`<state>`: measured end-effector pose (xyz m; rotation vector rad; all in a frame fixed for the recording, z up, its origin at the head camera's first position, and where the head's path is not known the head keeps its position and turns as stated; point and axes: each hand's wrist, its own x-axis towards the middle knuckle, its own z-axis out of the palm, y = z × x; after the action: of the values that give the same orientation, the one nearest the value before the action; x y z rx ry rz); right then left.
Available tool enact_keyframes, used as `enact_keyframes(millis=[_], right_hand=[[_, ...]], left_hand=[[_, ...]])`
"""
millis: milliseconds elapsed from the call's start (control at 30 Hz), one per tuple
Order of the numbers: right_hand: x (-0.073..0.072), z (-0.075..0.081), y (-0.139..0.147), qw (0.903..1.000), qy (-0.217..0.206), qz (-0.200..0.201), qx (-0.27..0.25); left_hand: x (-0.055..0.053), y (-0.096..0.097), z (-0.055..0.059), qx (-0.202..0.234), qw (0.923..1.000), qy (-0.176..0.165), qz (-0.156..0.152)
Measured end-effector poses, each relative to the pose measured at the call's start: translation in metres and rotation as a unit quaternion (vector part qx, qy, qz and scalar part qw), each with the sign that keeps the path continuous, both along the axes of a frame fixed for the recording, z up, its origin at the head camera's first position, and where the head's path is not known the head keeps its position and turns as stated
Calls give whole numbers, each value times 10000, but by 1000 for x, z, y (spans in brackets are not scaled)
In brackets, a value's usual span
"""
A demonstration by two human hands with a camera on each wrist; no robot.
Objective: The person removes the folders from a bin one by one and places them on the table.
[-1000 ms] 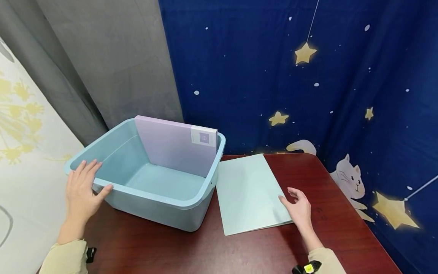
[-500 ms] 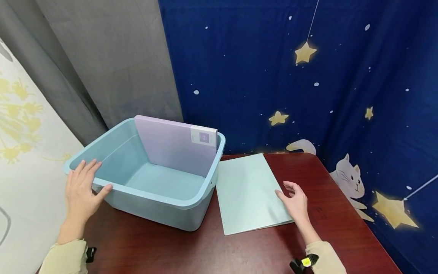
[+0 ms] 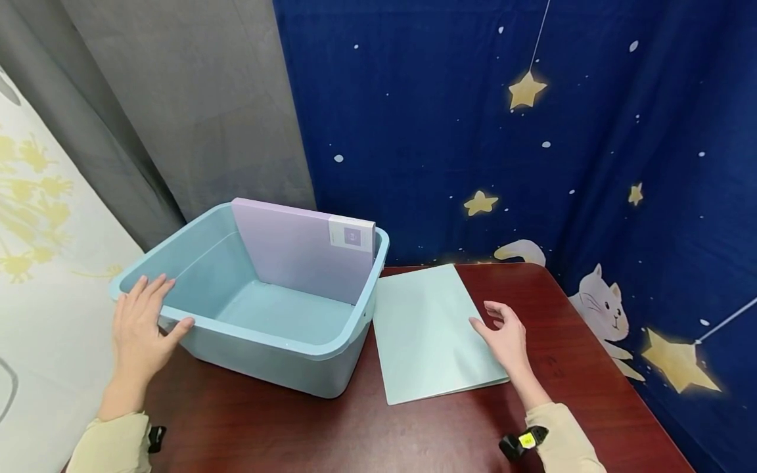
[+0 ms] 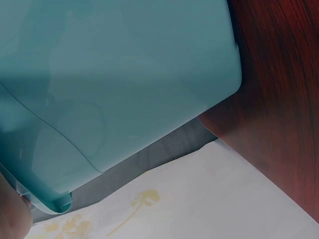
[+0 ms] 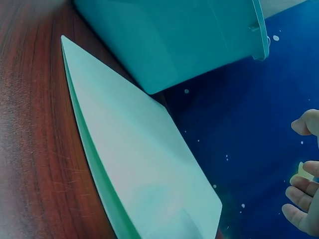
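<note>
A light blue plastic tub (image 3: 269, 360) stands on the table at the left in the head view. My left hand (image 3: 138, 325) rests on its near left rim, fingers spread over the edge and thumb outside. Inside the tub, a lilac file folder (image 3: 290, 246) with a white label leans upright along the far wall. Right of the tub lies a pale mint folder (image 3: 428, 335), flat, its near edge slightly parted. Over this folder's right edge hovers my right hand (image 3: 508, 335), thumb and fingers apart and loosely bent, with nothing between them. The right wrist view shows its fingertips (image 5: 297, 199) away from the folder (image 5: 139, 144).
The dark red wooden table (image 3: 284, 427) ends at the back and right edges. Behind it hang a blue star-print curtain (image 3: 426, 131), a grey curtain (image 3: 201, 98) and a white cloth with yellow flowers (image 3: 59, 341).
My right hand has moved a little up and left in the head view, along the mint folder's right edge. My left hand, the tub and both folders stay in place.
</note>
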<state>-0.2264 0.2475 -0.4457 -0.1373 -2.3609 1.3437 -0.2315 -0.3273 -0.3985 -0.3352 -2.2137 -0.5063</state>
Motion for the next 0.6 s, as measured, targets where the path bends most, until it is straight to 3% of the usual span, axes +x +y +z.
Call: enact_keyframes(millis=[233, 600], right_hand=[[-6, 14, -5, 9998, 38, 180, 100], [-23, 38, -18, 9971, 526, 511, 181]], left_hand=[[-1, 0, 1, 23, 10000, -1, -5], [-2, -3, -1, 23, 10000, -65, -25]])
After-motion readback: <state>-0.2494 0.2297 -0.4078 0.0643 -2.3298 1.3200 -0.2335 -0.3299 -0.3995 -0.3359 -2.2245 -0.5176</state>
